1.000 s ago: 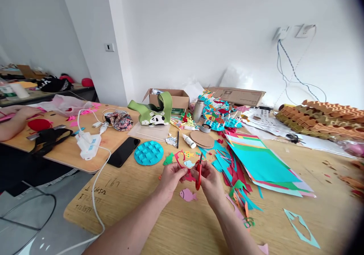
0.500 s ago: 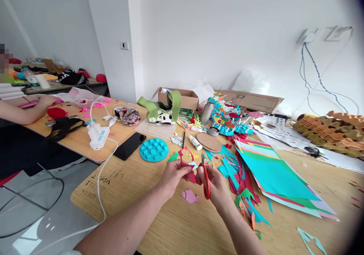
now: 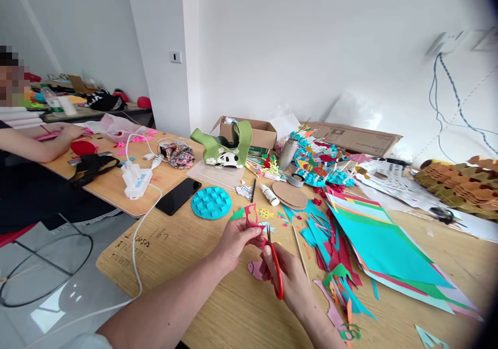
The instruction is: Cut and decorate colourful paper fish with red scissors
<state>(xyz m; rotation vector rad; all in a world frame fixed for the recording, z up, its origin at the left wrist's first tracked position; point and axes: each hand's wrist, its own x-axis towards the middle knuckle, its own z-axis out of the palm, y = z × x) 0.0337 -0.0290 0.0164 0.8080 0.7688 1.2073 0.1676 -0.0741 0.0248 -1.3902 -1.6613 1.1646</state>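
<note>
My left hand pinches a piece of red paper with a curved opening cut in it. In my right hand is a pair of red-handled scissors, blades upward beside the paper; I cannot tell whether they touch it. A pink paper fish lies on the table, partly hidden by my right hand. Just beyond my hands lie a yellow dotted paper fish and other small cut-outs. A thin wooden stick rests to the right of my right hand.
Coloured paper sheets and scraps lie on the right. A blue woven disc, a phone and a power strip are on the left. Behind stand a green panda bag and metal bottle. Another person's arm rests far left.
My right hand and the scissors have moved down and slightly left, now over part of the pink fish. The red paper stays in my left hand. The view has shifted slightly.
</note>
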